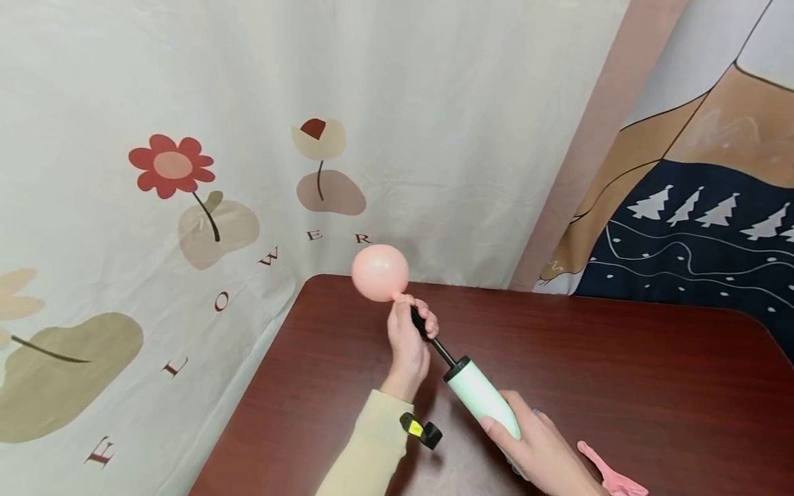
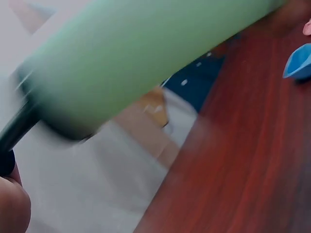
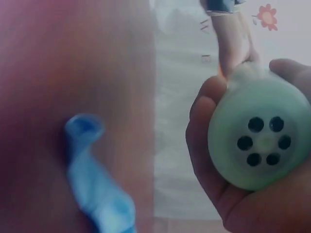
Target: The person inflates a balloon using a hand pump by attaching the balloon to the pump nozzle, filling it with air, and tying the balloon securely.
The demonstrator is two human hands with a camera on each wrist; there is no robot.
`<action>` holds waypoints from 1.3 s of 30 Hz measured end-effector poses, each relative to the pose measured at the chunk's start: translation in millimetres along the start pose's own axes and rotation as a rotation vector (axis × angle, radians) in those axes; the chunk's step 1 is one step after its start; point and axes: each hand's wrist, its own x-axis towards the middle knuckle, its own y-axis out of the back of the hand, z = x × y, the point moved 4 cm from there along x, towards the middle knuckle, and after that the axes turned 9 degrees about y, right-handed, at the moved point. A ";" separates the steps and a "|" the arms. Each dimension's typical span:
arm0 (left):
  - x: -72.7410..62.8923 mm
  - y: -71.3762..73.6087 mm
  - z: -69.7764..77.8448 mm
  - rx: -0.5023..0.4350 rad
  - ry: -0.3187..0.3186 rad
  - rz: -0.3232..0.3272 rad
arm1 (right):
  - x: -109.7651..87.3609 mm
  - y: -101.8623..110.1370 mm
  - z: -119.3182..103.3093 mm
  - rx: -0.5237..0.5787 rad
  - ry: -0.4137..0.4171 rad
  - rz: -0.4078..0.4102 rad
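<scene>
A small, round pink balloon point(image 1: 380, 273) sits inflated on the far end of a hand balloon pump. The pump has a pale green barrel point(image 1: 484, 394) and a black rod point(image 1: 444, 352) showing between the barrel and the black end piece. My left hand point(image 1: 409, 337) grips that black end, fingers curled around it right at the balloon's neck. Around the lower barrel wraps my right hand point(image 1: 546, 448). The right wrist view looks onto the barrel's round base point(image 3: 265, 141) with its ring of dark holes, fingers curled about its sides.
A limp pink balloon point(image 1: 611, 475) lies on the dark red-brown table point(image 1: 620, 358), right of my right hand. A limp blue balloon point(image 3: 99, 179) also lies there. Behind the table hangs a pale flower-printed curtain point(image 1: 446, 138). A black wrist strap point(image 1: 428, 434) sits at my left sleeve.
</scene>
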 end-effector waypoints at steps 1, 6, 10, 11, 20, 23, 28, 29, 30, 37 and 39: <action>-3.6 -3.9 -4.2 0.015 0.010 -0.022 | 3.1 0.2 -2.4 0.025 0.005 0.015; -16.6 -12.6 -15.7 0.064 0.032 -0.048 | 14.8 0.2 -10.9 0.091 0.020 0.047; -14.8 -8.0 -11.6 0.071 0.038 -0.021 | 16.7 -3.5 -12.2 0.079 0.034 0.058; -13.8 -6.4 -10.1 0.072 0.039 -0.013 | 16.3 -4.4 -12.5 0.072 0.040 0.065; -3.3 4.1 0.7 0.024 0.018 0.026 | 7.4 -3.4 -10.5 0.014 0.045 0.056; 3.9 9.4 8.3 0.019 0.005 0.054 | 2.5 -1.4 -6.0 0.006 -0.015 -0.006; 17.6 22.3 22.7 -0.001 -0.022 0.109 | -10.4 5.3 3.9 -0.050 -0.031 -0.054; 19.6 25.2 25.3 -0.008 -0.028 0.117 | -13.4 6.3 6.3 -0.057 -0.025 -0.060; 21.5 28.4 27.5 -0.017 -0.034 0.124 | -16.5 7.1 8.7 -0.059 -0.009 -0.064; 23.3 45.8 29.7 -0.030 -0.027 0.161 | -26.7 3.3 22.7 -0.014 0.041 -0.122; 20.3 44.9 25.7 -0.019 -0.008 0.144 | -25.1 1.5 23.8 -0.031 0.034 -0.113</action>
